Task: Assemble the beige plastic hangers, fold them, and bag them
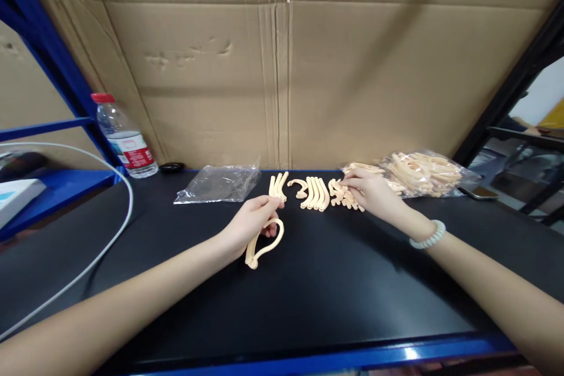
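Note:
My left hand [258, 218] is closed around a beige, looped piece [278, 235], which looks like a curved plastic part with a straight bar. Beyond that hand, several beige rods [277, 185] with bent ends lie side by side. To their right is a curved, hook-like piece [299, 188], then a row of several curved beige bars [315, 194]. My right hand [368, 188] reaches down into a pile of small beige pieces [346, 197], its fingers drawn together. What its fingertips hold, if anything, is hidden.
Clear bags of beige parts [425, 173] lie at the back right beside a phone-like object [480, 192]. A flat clear plastic bag [220, 184] rests at the back left, near a water bottle [132, 147]. A white cable [127, 211] curves across the left; cardboard [211, 82] stands behind.

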{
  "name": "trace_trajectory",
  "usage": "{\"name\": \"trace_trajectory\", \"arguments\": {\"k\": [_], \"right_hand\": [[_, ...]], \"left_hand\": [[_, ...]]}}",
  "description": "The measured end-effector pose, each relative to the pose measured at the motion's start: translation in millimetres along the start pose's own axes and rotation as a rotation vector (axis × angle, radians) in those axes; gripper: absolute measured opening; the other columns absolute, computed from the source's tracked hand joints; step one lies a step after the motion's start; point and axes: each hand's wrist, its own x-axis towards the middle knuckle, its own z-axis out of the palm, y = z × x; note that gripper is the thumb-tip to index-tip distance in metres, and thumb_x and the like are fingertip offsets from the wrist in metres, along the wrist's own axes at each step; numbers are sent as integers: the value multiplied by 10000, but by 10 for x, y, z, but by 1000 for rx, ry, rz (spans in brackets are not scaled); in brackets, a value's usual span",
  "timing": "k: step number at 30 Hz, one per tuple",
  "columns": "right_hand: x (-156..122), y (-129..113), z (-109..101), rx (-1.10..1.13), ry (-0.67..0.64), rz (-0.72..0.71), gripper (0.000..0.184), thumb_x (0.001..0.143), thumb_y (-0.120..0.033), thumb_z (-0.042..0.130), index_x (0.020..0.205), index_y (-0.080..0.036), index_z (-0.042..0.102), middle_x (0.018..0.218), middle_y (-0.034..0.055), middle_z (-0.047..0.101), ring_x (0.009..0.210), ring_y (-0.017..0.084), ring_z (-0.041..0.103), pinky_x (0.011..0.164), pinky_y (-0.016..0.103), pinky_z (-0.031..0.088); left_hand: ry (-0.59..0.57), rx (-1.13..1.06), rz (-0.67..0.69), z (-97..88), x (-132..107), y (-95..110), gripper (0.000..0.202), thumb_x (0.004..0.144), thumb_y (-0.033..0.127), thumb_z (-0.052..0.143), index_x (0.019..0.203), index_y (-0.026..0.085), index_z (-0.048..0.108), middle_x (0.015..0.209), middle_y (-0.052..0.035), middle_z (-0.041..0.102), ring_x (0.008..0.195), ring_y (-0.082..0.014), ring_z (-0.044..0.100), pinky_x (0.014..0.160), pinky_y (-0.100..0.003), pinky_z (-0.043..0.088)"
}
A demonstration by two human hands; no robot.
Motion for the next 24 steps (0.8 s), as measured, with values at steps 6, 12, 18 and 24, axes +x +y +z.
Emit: {"name": "trace_trajectory", "arguments": {"k": [6, 12, 18, 24], "right_hand": [[-80, 40, 110, -64, -145, 24, 416, 739, 78, 376, 900, -109, 710, 882, 129, 680, 866, 243, 631, 803, 399, 518], [-14, -790, -78, 92, -61, -238, 290, 940, -133, 471, 1200, -178, 593, 1161, 117, 655, 1106, 246, 572, 957, 449, 467], [-134, -1411, 1, 35, -165, -480, 352, 922, -427, 589, 1116, -135, 615, 1032, 118, 698, 1128, 277, 566, 1042, 481, 375], [-154, -1314, 54, -9, -163, -431, 212, 989, -264, 474, 879, -169, 628, 730, 19, 631, 730, 170, 558, 910, 420, 378]], "left_hand": [[79, -233, -112, -43, -27, 59, 208, 901, 327, 542, 863, 126, 577, 550, 40, 558, 451, -75, 518, 491, -191, 427], [145, -362, -138, -10, -96, 62, 171, 951, 256, 529, 863, 114, 566, 740, -48, 693, 513, -77, 599, 500, -189, 438], [157, -478, -123, 80, -219, 113, 155, 981, 247, 515, 875, 137, 536, 858, -100, 744, 589, -106, 661, 630, -242, 530], [126, -487, -116, 141, -258, 147, 132, 995, 245, 487, 908, 148, 509, 898, -121, 742, 710, -149, 718, 749, -297, 575]]}}
